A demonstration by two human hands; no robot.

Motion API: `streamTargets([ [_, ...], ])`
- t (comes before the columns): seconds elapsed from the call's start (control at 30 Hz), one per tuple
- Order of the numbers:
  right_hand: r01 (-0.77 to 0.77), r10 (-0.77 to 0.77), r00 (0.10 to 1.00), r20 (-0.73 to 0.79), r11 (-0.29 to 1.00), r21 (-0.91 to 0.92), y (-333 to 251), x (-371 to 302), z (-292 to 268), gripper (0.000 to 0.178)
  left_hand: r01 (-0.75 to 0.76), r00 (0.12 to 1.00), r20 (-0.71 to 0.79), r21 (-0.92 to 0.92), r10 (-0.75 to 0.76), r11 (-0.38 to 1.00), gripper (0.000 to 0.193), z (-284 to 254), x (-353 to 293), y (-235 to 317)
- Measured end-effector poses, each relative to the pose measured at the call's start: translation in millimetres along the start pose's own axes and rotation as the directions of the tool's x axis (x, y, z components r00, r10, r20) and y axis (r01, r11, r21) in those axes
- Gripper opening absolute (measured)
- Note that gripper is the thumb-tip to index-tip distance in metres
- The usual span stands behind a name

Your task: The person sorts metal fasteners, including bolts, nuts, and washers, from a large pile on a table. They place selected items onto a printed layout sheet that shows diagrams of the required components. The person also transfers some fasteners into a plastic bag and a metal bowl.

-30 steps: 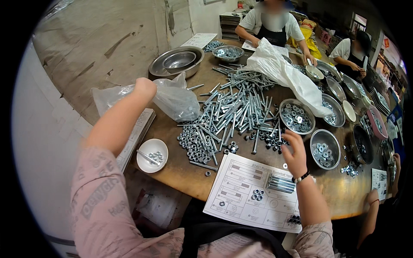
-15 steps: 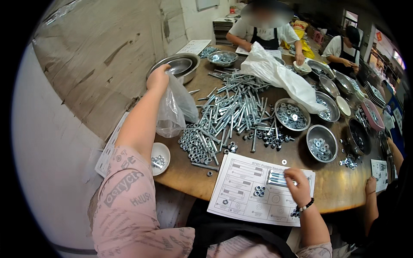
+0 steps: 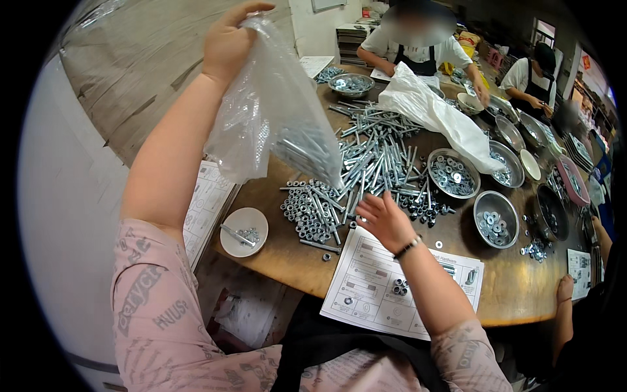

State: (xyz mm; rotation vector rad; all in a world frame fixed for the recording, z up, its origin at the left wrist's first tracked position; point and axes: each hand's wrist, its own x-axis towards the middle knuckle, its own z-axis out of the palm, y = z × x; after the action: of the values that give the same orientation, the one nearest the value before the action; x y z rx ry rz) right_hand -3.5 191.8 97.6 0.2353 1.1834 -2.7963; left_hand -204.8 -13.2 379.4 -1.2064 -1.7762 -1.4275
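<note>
My left hand [image 3: 228,46], raised high on the left, grips the top of a clear plastic bag [image 3: 238,134] that hangs with bolts [image 3: 304,151] in its lower corner. My right hand [image 3: 386,222] is open, fingers spread and holding nothing, above the far edge of a printed paper sheet [image 3: 356,274]. Several nuts [image 3: 400,286] sit on that sheet; my right forearm hides part of it. Beyond the hand spreads a large pile of long bolts [image 3: 375,150], with a pile of hex nuts [image 3: 304,212] at its near left.
A white bowl [image 3: 228,245] with small nuts and a bolt stands at the table's left edge. Steel bowls of washers [image 3: 480,222] line the right side. A white plastic sack [image 3: 431,111] lies behind the pile. Co-workers [image 3: 418,52] sit across and at right.
My left hand has lifted the bag up from beside the steel bowls, which it now hides. My right hand has left the bolts on the sheet and moved forward and left, opening. A bolt now lies in the white bowl.
</note>
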Motion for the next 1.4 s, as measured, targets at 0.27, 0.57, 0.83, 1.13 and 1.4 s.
streamTargets([
  [0.27,0.008,-0.121,0.974,0.19,0.86,0.51,21.8,32.9,60.6,0.07,-0.193,0.928,0.298,-0.125,0.222,0.973,0.031,16.7,-30.2,30.5],
  [0.57,0.462,-0.418,0.887,-0.198,0.815,0.35,-14.7,29.0,57.6,0.052,-0.382,0.88,0.444,0.452,0.168,0.806,0.04,-43.9,-81.1,-15.0],
  [0.83,0.58,-0.56,0.802,-0.207,0.814,0.044,-30.2,53.1,85.6,0.041,-0.355,0.886,0.464,0.65,0.019,0.672,0.049,-57.0,-147.4,-105.4],
  [1.13,0.587,-0.591,0.806,-0.027,0.804,-0.091,-51.2,72.9,139.6,0.031,-0.035,0.899,0.344,0.674,-0.271,0.738,0.053,-44.7,-207.5,-147.1],
  [1.4,0.629,-0.633,0.773,0.035,0.758,-0.174,-62.1,89.7,182.2,0.031,0.028,0.908,0.262,0.739,-0.326,0.673,0.068,-32.7,-237.0,-155.8],
])
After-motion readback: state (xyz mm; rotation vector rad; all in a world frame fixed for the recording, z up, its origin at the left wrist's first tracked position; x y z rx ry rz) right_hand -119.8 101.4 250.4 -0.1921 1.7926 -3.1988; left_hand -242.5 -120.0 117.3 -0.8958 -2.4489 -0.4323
